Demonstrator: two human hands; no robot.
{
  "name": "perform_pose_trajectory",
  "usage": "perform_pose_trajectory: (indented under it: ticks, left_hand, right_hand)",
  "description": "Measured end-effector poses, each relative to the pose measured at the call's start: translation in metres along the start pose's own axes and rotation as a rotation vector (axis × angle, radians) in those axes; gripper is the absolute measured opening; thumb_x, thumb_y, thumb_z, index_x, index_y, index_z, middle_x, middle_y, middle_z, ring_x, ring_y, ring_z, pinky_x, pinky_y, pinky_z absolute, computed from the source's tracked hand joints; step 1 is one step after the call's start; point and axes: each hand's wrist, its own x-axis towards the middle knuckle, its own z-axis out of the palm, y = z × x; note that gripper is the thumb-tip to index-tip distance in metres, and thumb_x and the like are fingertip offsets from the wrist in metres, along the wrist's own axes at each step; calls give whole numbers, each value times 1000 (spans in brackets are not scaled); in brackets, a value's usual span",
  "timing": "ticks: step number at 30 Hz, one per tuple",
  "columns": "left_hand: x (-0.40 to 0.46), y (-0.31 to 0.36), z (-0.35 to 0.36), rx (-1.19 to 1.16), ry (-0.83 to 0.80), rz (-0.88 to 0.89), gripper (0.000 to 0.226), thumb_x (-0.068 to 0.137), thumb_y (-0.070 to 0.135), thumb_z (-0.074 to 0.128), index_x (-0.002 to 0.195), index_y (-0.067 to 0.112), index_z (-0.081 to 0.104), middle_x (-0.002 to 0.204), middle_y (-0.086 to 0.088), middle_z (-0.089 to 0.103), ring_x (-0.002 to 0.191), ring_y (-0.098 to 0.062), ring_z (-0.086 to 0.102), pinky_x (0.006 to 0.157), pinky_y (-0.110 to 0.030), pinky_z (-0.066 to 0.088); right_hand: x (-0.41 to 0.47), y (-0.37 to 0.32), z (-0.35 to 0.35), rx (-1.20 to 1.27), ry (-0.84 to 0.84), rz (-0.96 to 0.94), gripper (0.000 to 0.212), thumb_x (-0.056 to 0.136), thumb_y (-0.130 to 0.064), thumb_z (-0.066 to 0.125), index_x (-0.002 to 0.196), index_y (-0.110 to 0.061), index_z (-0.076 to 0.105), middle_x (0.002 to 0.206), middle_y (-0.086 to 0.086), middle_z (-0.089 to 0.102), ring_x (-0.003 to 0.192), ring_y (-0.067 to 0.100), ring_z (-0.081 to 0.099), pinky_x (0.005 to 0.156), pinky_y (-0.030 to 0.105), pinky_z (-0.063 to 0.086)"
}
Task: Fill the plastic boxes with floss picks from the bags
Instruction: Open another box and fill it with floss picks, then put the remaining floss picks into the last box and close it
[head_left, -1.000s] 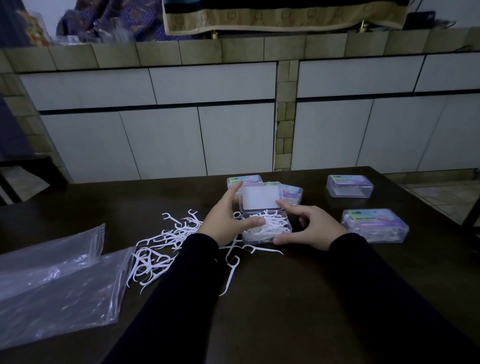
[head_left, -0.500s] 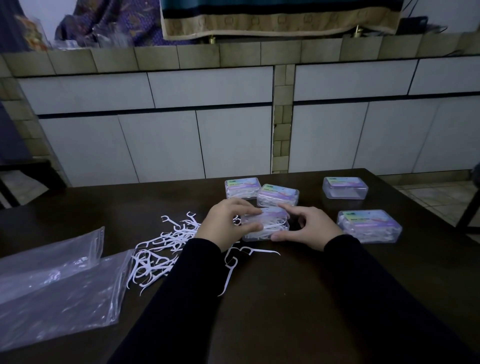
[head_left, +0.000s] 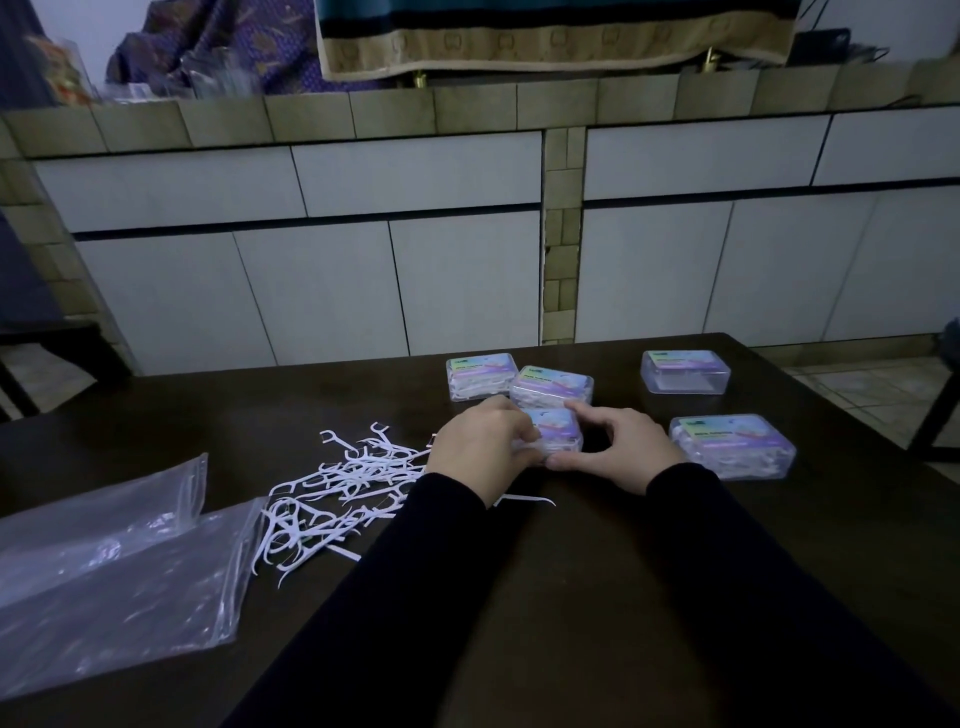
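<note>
Sitting closed on the dark table (head_left: 597, 571), the plastic box (head_left: 555, 430) is gripped at both ends: the left hand (head_left: 480, 451) curls its fingers over the left end, the right hand (head_left: 621, 449) pinches the right. Four more boxes (head_left: 733, 446) lie near it. Loose floss picks (head_left: 332, 491) spread to the left, beside two clear bags (head_left: 114, 577).

The box (head_left: 551, 434), open a second ago, now has its lid shut.
</note>
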Motion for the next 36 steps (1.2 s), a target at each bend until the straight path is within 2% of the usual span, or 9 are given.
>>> perform_pose_trajectory:
  ticks: [4,10,14,18,23,25,29,33,36]
  left_hand:
    - [0,2,2,29,8,12,28,86,41,64,105,21,69,120,4,56,106,-13,54,85,-26,44]
    - [-5,-8,2,-77,25,54,28,85,42,66,108,26,70,119,9,58,111,-7,50,93,-25,42]
    - [-5,1,1,-161,161,27,19,89,30,63,105,25,70,111,8,63,108,-7,53,93,-25,43]
    - [7,31,-1,-360,231,-40,22,91,21,59,112,22,67,111,7,64,102,-5,54,93,-24,45]
    - [45,84,18,-479,145,-97,32,94,20,57,125,27,56,124,8,55,111,-6,51,94,-22,43]
    - [63,103,34,-479,103,-114,37,93,19,57,129,27,52,131,5,50,116,-9,49,97,-26,42]
    - [100,122,65,-428,-18,-118,46,92,18,59,136,27,46,141,2,42,129,-15,40,106,-36,38]
    - [133,122,82,-380,-150,-86,52,93,21,57,141,28,39,149,2,29,136,-17,30,107,-36,33]
    - [152,116,91,-281,-226,-49,54,96,24,54,145,28,34,155,-1,21,142,-22,19,112,-41,27]
  right_hand:
    - [-2,-2,0,-24,-13,-11,89,71,-64,71,147,-41,30,150,-2,40,135,23,37,111,45,32]
    - [-6,-10,-6,-58,-11,-85,100,72,-55,75,152,-35,17,149,-2,36,132,18,37,109,43,36]
    - [-13,-11,-20,-28,14,-186,86,77,-48,74,148,-36,28,143,-7,34,122,9,37,100,29,38]
    - [-14,-2,-39,49,226,-256,52,86,-41,66,135,-35,49,124,-12,44,104,0,39,87,23,36]
    - [4,37,-70,58,551,-86,28,91,-31,61,119,-29,62,116,-3,54,111,14,48,95,36,44]
    - [12,56,-78,40,560,33,29,90,-30,62,118,-30,62,117,-1,56,106,16,52,93,39,47]
    - [31,88,-90,96,530,235,41,86,-26,68,126,-22,59,118,2,61,94,14,52,85,33,46]
    - [57,117,-107,232,413,327,62,82,-23,74,138,-11,50,130,10,58,117,24,55,103,37,41]
    - [69,138,-106,286,313,327,75,78,-30,77,143,-16,43,136,3,56,124,20,51,110,41,34]
